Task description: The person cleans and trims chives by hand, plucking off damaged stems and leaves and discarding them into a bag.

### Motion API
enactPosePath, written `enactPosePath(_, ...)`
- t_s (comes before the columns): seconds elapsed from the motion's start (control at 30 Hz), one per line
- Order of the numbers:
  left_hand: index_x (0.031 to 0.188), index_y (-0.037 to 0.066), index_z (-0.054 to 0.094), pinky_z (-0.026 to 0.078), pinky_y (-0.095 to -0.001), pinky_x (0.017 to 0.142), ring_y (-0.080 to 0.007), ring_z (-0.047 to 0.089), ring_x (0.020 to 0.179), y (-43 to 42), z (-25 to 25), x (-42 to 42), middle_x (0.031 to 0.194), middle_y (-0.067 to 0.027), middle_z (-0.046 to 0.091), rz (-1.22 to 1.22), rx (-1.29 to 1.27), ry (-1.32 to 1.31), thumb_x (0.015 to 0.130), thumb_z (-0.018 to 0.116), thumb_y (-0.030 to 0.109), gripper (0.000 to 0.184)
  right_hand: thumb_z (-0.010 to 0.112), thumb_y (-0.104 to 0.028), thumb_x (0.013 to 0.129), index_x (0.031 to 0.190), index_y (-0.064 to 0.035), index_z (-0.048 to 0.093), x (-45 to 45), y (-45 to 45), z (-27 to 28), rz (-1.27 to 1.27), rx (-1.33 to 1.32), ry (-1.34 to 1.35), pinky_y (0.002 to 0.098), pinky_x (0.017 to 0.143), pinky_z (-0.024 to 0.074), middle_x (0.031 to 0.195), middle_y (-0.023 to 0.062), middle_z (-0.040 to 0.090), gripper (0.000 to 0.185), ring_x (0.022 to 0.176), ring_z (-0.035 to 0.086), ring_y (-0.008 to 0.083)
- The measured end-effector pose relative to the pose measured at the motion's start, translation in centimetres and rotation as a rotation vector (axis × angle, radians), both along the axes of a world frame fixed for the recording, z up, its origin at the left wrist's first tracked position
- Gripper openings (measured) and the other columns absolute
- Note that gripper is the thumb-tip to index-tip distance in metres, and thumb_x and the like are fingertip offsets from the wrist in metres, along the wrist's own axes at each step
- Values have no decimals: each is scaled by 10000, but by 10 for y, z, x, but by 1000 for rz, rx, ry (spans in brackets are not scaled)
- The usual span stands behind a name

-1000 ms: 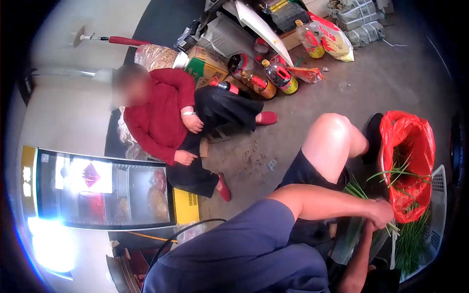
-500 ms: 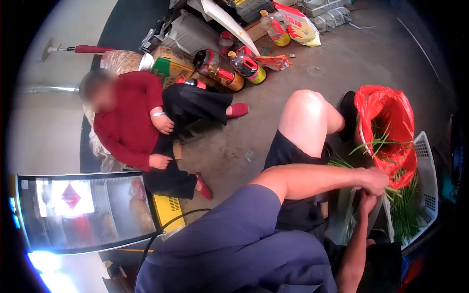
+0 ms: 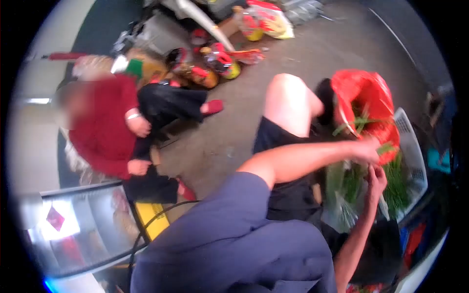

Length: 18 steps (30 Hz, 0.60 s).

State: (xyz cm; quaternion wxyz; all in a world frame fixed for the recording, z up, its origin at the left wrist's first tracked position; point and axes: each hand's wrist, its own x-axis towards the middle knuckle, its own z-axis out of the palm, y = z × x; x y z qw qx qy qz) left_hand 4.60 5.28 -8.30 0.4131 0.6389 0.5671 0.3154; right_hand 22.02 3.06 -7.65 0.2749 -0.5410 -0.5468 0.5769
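My right hand (image 3: 366,149), on the arm that reaches across from the left, is closed round green stalks; short ends (image 3: 386,148) show past its fingers. Just below it, my left hand (image 3: 376,179) has its fingers pressed together, and whatever they hold is too blurred to make out. A red plastic bag (image 3: 364,85) with green stalks (image 3: 360,119) inside stands open above my hands. Beside my left hand, more long green stalks (image 3: 396,188) lie in a white crate (image 3: 415,161). A clear plastic bag (image 3: 339,207) with greens lies left of that hand.
My bare knee (image 3: 288,97) and dark shoe (image 3: 325,100) are near the red bag. A seated person in a red top (image 3: 105,129) is at the left, above a glass-fronted case (image 3: 88,229). Bottles (image 3: 222,61) and a packet (image 3: 271,19) stand on the floor (image 3: 229,141).
The whole view has shifted, so surroundings appear further left. The stalks in my right hand have swung away from its left side and now show at its right. My left hand stays just below.
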Motion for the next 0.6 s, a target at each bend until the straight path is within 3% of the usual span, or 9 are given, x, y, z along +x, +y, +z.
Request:
enactPosePath(0.03,1265,196,517,502,-402,768,-296,627,945,-11,34,-14,1066,-169,650,-61,-133,-32,804,648,363,508,691,-202,863,948,-51,649,4,3,3,-52,-9,13,210,570,421,803,-8,622,178,633,514,62)
enactPosePath(0.07,1190,139,569,496,-376,718,-237,623,850,-12,33,-11,964,-125,665,-68,-70,-192,781,664,320,457,682,-199,869,949,-48,649,7,3,20,-72,-52,72,218,579,422,826,-9,629,174,642,507,59)
enactPosePath(0.1,1120,94,605,484,-327,676,-165,588,771,-20,63,-17,873,-62,644,-94,-338,-255,760,669,275,408,663,-193,883,962,-46,643,-3,-3,48,-185,-96,109,218,585,417,796,-27,601,169,643,492,53)
enactPosePath(0.13,1066,61,628,473,-288,654,-122,564,740,-22,69,-19,825,-19,616,-139,-379,-211,743,667,217,360,649,-193,894,966,-46,637,-5,-6,64,-229,-117,195,227,588,425,752,-43,564,165,643,491,49)
enactPosePath(0.17,1082,62,625,473,-283,659,-113,560,758,-23,54,-16,845,-11,620,-135,-365,-247,747,662,192,361,674,-202,871,963,-31,657,0,-6,63,-237,-117,260,238,610,477,856,17,637,195,657,548,81)
enactPosePath(0.27,1084,40,634,471,-281,751,-108,564,828,-28,43,-16,897,-10,637,-207,-290,-426,760,656,142,340,654,-153,883,949,-20,641,-2,-11,75,-266,-161,472,219,583,469,813,31,633,149,613,530,71)
enactPosePath(0.37,1015,89,696,388,-223,535,-43,499,607,-38,80,-20,771,20,645,-215,-539,-315,794,642,155,237,623,-132,905,950,-7,629,-11,-16,83,-246,-176,555,213,555,464,736,26,620,132,569,506,67)
enactPosePath(0.47,1025,88,702,283,-193,443,-19,395,483,-39,82,-21,709,11,641,-279,-630,-471,821,628,162,230,612,-127,913,955,5,621,-9,-13,72,-249,-202,587,216,539,454,729,37,624,139,555,501,71)
enactPosePath(0.6,1028,37,687,268,-187,422,-30,366,451,-40,83,-22,696,-8,625,-268,-712,-708,832,635,155,235,605,-126,916,981,22,617,-7,-12,68,-272,-202,573,223,544,449,717,27,608,163,563,499,70)
